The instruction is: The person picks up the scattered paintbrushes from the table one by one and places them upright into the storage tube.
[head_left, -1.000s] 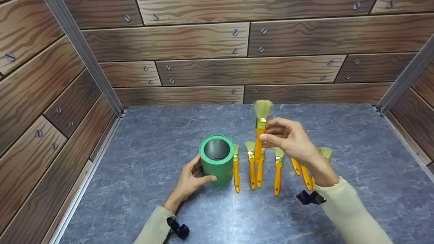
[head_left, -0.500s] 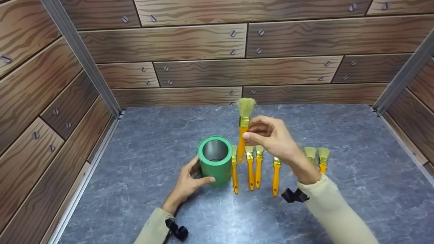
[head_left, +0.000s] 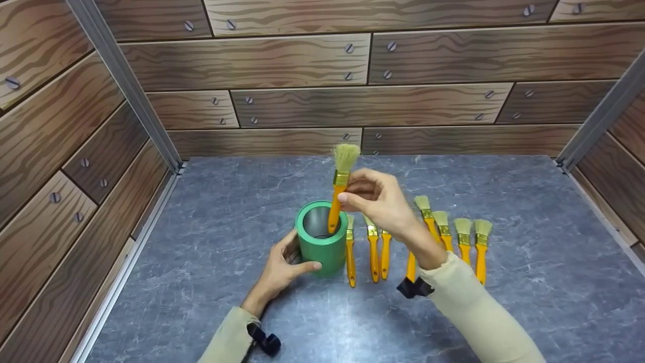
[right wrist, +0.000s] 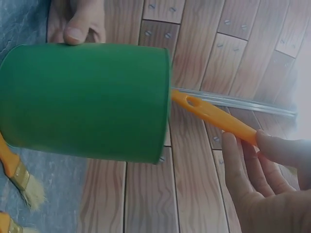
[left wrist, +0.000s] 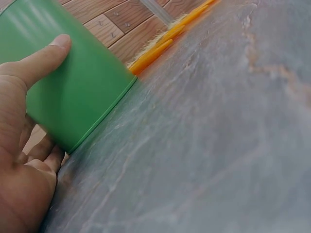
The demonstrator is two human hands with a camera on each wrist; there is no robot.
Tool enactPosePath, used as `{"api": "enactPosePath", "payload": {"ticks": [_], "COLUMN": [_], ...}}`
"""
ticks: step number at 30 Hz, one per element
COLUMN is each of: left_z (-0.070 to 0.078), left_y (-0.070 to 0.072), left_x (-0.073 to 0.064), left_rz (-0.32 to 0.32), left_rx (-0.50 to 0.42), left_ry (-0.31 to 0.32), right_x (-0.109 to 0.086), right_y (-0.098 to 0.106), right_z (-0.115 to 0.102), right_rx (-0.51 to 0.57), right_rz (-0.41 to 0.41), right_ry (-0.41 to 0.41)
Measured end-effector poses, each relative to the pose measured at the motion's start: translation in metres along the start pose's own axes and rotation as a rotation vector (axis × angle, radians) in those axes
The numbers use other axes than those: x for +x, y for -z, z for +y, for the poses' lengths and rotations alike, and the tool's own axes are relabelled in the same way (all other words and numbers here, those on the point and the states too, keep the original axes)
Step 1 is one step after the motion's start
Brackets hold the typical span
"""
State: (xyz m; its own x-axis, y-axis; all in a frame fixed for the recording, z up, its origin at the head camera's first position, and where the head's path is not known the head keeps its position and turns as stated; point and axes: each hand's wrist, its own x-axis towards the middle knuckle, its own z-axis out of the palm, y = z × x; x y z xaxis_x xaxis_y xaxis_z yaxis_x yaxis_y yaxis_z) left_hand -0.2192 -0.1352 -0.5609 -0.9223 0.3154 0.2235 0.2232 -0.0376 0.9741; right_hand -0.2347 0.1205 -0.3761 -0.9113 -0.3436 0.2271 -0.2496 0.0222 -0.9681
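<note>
A green cylindrical container point(head_left: 322, 257) stands upright on the grey table, its round mouth facing up. My left hand point(head_left: 282, 269) grips its left side, thumb across the front and fingers behind; the left wrist view shows this thumb lying on the green wall point(left wrist: 82, 82). Between thumb and fingers, my right hand point(head_left: 378, 204) pinches a paintbrush point(head_left: 336, 199) by its orange handle, pale bristles up. The handle's lower end overlaps the container's mouth in the head view. In the right wrist view that handle point(right wrist: 218, 119) meets the rim at a slant; its tip is hidden behind the wall.
One paintbrush point(head_left: 351, 262) lies just right of the container, with two more point(head_left: 374, 257) beside it. Further right several paintbrushes point(head_left: 463, 242) lie in a loose row, partly under the right forearm. Wood-patterned walls point(head_left: 302, 60) enclose the marbled table point(head_left: 242, 201).
My right hand has carried the paintbrush leftward from above the lying brushes to the container's mouth. The brushes on the right have come into fuller view. My left hand and the container stay put.
</note>
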Motion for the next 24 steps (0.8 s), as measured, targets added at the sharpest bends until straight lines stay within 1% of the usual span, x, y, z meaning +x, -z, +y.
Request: {"api": "enactPosePath", "payload": {"ticks": [6,12,15,20,24], "left_z": [0.000,0.002,0.002,0.000,0.000], "left_y": [-0.001,0.002,0.002,0.002,0.001], "left_x": [0.001,0.000,0.000,0.001,0.000], "left_rz": [0.009,0.016,0.017,0.008,0.003], "left_rx": [0.002,-0.004,-0.005,-0.001,-0.006], "left_ry": [0.004,0.013,0.002,-0.016,-0.009], "right_x": [0.004,0.007,0.007,0.006,0.003], "right_y": [-0.007,-0.012,-0.012,-0.011,-0.010], "right_z": [0.015,0.030,0.032,0.034,0.034], "right_rx": [-0.048,-0.119,-0.122,-0.081,-0.108], "right_rz": [-0.033,-0.057,-0.056,-0.052,-0.053], "right_ry": [0.013,-0.014,-0.021,-0.009,0.001]}}
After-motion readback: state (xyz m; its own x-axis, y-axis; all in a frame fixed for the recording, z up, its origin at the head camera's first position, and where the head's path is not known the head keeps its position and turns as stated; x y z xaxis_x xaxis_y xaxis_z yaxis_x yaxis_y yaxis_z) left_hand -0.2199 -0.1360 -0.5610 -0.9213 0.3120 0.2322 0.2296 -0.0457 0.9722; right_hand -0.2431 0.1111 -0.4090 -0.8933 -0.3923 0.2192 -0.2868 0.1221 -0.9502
